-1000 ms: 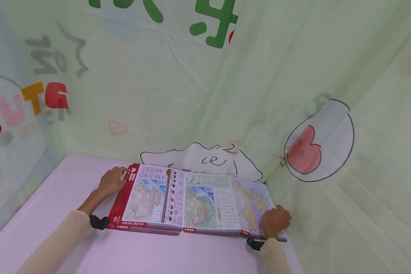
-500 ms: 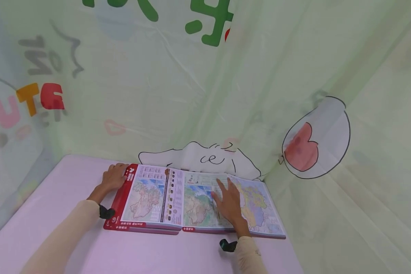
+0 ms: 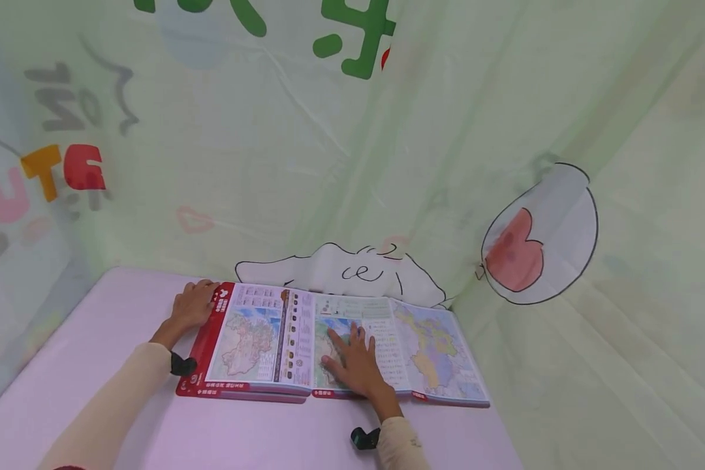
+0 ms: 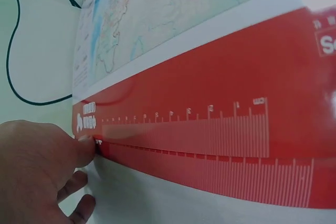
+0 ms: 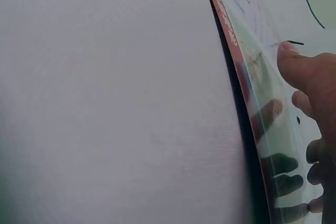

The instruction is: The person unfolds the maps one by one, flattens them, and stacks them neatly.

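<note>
A fold-out map (image 3: pixel 440 346) lies spread across the table, with several printed map panels side by side and a red strip (image 3: pixel 208 346) along its left end. At its far left corner, my left hand (image 3: pixel 194 305) holds the edge. The left wrist view puts its thumb (image 4: pixel 85 152) at the red corner, other fingers curled below, beside a printed ruler (image 4: pixel 231 129). My right hand (image 3: pixel 358 365) is spread over the middle panel, fingers fairly straight. In the right wrist view the right hand (image 5: pixel 315 85) is reflected in the glossy sheet; firm contact is hard to tell.
The pale pink table (image 3: pixel 258 434) extends in front of the map and to its left. A pale green curtain (image 3: pixel 252 163) with printed letters and drawings hangs right behind the map and along the right side. Each wrist carries a dark strap-on device (image 3: pixel 364 438).
My right hand has left the map's right edge and moved left, its fingers spreading, onto the middle panel. The left hand stays at the left corner. The view has shifted slightly.
</note>
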A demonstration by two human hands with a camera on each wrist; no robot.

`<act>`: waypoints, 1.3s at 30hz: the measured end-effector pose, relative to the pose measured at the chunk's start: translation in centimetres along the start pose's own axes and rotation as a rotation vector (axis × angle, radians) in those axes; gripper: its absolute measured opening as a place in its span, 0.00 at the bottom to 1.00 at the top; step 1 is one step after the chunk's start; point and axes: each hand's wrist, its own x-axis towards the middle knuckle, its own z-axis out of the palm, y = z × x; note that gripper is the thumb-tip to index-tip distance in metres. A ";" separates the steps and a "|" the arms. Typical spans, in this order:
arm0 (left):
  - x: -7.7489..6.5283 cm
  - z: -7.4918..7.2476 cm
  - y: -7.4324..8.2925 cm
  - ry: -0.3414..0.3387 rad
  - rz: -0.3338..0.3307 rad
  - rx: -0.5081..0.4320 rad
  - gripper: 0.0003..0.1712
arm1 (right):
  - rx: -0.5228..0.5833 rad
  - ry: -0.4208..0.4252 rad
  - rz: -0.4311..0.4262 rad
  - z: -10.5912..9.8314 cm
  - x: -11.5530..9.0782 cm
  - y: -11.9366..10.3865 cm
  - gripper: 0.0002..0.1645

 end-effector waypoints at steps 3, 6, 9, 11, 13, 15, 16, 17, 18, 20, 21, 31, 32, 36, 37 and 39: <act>-0.3 -0.5 0.2 0.001 -0.003 0.010 0.40 | 0.001 -0.028 0.010 0.0 -0.1 -0.4 0.46; -0.7 -0.9 0.6 0.021 0.001 0.014 0.39 | -0.012 -0.036 0.016 0.0 -0.2 -0.5 0.48; -0.9 -0.6 0.3 0.035 -0.009 0.019 0.40 | -0.013 -0.030 0.016 0.2 -0.1 -0.4 0.48; -1.1 -0.5 0.0 0.035 -0.019 0.017 0.40 | -0.015 -0.027 0.013 0.5 -0.1 -0.3 0.48; -1.4 -0.4 -0.1 0.031 -0.029 0.013 0.40 | -0.020 -0.026 0.010 0.6 -0.1 -0.2 0.48; -1.7 -0.5 -0.1 0.028 -0.031 0.008 0.40 | -0.026 -0.027 0.009 0.7 -0.1 -0.1 0.48; -1.9 -0.7 0.0 0.028 -0.031 0.004 0.40 | -0.022 -0.028 0.009 0.7 -0.1 -0.2 0.48; -2.0 -0.8 0.1 0.030 -0.029 0.003 0.40 | -0.020 -0.029 0.011 0.7 -0.1 -0.2 0.48; -2.2 -0.9 0.2 0.030 -0.028 0.002 0.40 | -0.018 -0.028 0.011 0.7 -0.1 -0.2 0.48; -2.5 -1.0 0.4 0.032 -0.025 -0.003 0.40 | -0.011 -0.025 0.012 0.6 -0.1 -0.3 0.48; -2.7 -1.1 0.4 0.034 -0.024 -0.008 0.40 | -0.012 -0.025 0.012 0.6 -0.1 -0.3 0.48; -3.8 -0.1 -0.2 0.047 0.007 -0.014 0.40 | -0.006 -0.018 0.023 0.5 -0.3 -0.4 0.48; -4.0 -0.2 -0.2 0.050 0.009 -0.019 0.40 | -0.007 -0.020 0.023 0.4 -0.3 -0.4 0.48; -4.6 -0.4 0.1 0.047 0.010 -0.043 0.38 | -0.009 -0.024 0.019 0.2 -0.3 -0.4 0.47; -4.7 -0.4 0.1 0.045 0.011 -0.044 0.38 | -0.008 -0.024 0.016 0.1 -0.3 -0.3 0.47; -4.8 -0.5 0.2 0.038 0.015 -0.046 0.37 | -0.007 -0.022 0.011 0.0 -0.3 -0.3 0.47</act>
